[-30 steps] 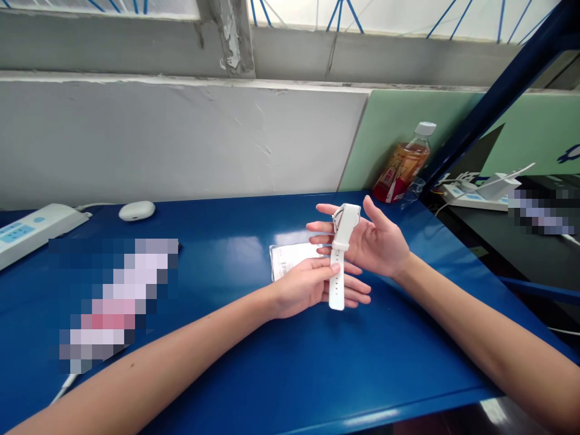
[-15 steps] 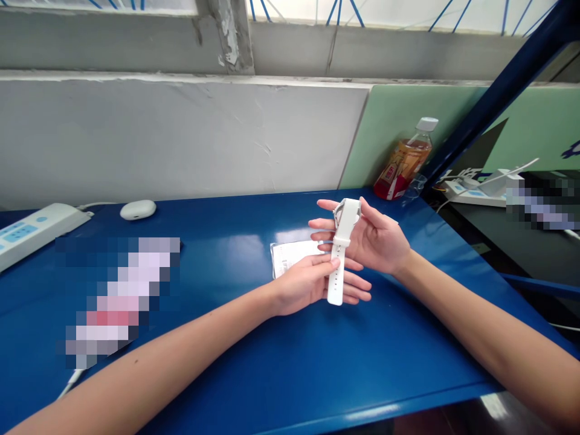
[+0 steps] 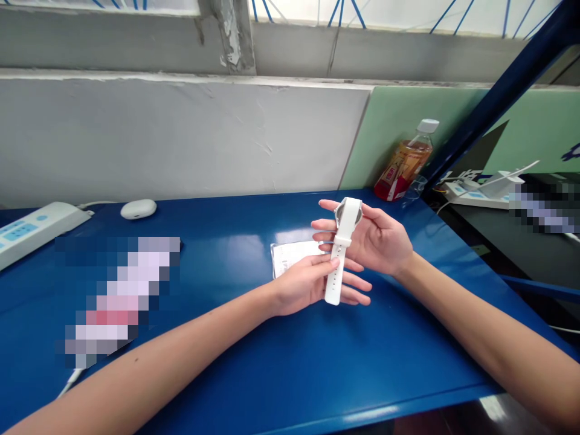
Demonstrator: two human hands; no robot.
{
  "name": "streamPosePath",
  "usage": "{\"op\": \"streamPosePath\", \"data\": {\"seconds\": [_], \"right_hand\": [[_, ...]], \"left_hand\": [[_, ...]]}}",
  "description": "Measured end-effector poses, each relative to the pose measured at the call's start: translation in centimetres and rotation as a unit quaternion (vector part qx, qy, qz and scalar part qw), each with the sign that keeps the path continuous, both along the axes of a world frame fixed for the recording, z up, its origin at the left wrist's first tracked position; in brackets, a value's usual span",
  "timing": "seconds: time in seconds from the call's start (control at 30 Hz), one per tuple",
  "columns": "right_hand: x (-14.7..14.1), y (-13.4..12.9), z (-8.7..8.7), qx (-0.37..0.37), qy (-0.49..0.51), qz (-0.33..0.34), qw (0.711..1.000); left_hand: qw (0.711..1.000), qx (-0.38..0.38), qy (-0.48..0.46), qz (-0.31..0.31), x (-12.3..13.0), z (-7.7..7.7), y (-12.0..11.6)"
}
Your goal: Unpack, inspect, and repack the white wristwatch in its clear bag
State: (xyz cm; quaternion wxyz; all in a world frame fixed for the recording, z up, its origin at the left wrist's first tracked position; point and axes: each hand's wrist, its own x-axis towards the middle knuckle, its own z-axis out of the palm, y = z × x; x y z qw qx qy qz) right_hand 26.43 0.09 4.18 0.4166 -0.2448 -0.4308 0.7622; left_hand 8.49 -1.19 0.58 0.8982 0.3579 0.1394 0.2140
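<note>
A white wristwatch [image 3: 346,220] with a pale strap and a silver-rimmed round case is held up over the table, strap hanging down and slightly leftward. My left hand [image 3: 302,284] pinches the holed lower strap, thumb on top and fingers stretched out beneath. Cradling the watch at its case is my right hand [image 3: 385,243], palm turned up, with its thumb by the case edge and its fingers reaching past it on the left. The watch face is mostly hidden under the folded strap. Partly behind my left hand lies a white packet [image 3: 290,254] with small print.
On the blue table [image 3: 217,374] are a power strip [image 3: 40,226] and a white earbud case [image 3: 138,209] at left. A blurred-out phone-like device [image 3: 131,290] with a cable lies nearer. A drink bottle [image 3: 403,166] leans at the back right beside a blue post [image 3: 489,96].
The watch has tilted slightly, its lower strap end shifting a little left. My right hand has moved very slightly; both hands keep their hold.
</note>
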Motion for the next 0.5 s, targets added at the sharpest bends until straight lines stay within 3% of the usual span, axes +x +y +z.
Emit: {"op": "streamPosePath", "data": {"seconds": [0.3,0.5], "right_hand": [[0.4,0.8,-0.4,-0.048,0.060,-0.106,0.991],[0.5,1.1,-0.3,-0.078,0.091,-0.149,0.982]], "left_hand": [[1.000,0.007,0.007,-0.005,-0.2,0.1,0.2],[0.997,0.074,0.008,0.026,-0.5,0.6,-0.4]]}}
